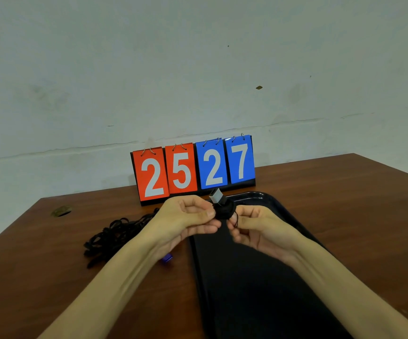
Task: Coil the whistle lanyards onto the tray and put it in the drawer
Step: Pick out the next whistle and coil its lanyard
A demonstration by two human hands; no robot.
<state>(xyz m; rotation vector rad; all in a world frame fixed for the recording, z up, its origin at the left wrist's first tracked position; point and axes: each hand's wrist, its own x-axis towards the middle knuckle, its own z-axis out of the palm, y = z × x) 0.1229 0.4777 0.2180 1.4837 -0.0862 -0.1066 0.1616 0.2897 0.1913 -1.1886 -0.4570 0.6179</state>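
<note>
Fingers (207,213) of the left hand (188,216) pinch the wound black lanyard (223,212) with its grey whistle (216,195) above the far end of the tray (259,277), the right hand (259,228) pinching its loose tail, probably best tucked snugly before the coil is lowered flat.

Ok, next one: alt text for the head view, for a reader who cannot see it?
The left hand and right hand pinch the black lanyard of a grey whistle, wound into a small coil, above a black tray. More lanyards lie tangled on the brown table to the left; a flip scoreboard behind reads 25 and 27.
</note>
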